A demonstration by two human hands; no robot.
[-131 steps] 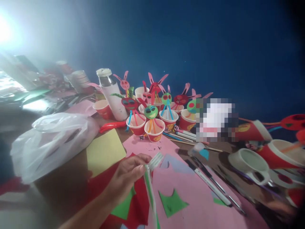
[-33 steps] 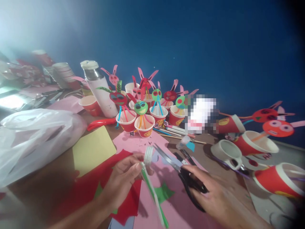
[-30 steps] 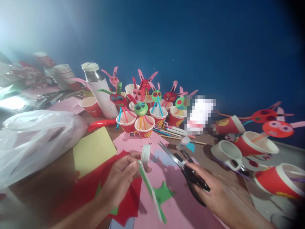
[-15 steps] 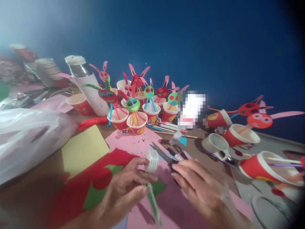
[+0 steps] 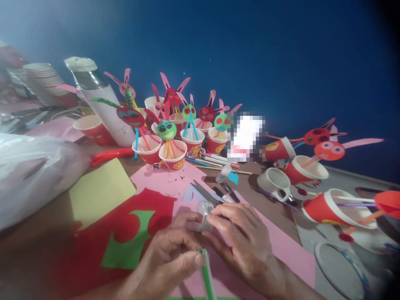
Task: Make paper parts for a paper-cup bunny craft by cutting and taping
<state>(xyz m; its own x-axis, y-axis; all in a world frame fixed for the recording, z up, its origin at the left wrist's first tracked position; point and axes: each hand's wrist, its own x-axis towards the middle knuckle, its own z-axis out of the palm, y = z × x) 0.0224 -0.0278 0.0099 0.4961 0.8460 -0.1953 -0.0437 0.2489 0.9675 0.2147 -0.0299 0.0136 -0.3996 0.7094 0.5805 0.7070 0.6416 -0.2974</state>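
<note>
My left hand (image 5: 170, 256) pinches a thin clear-and-green strip (image 5: 206, 275) between thumb and finger, low in the middle of the view. Its index finger also touches a small clear round roll or cap (image 5: 204, 214). Wrapped over the right side of that clear round piece, my right hand (image 5: 239, 233) has its fingers closed on it. Open black scissors (image 5: 202, 192) lie just beyond my fingers, their handles hidden. Pink paper (image 5: 289, 254) is under my hands, and a green paper scrap (image 5: 129, 246) rests on red paper (image 5: 93, 250) at the left.
Paper cups (image 5: 173, 156) with paper faces stand behind, and more cups (image 5: 331, 208) are at the right near a white mug (image 5: 275, 183). A bottle (image 5: 96, 100) and a plastic bag (image 5: 37, 175) are at the left. Pens (image 5: 218, 160) lie in the middle.
My right hand has moved left from the scissors and taken hold of the clear round piece. The strip in my left hand has shifted slightly right. The whole view has shifted.
</note>
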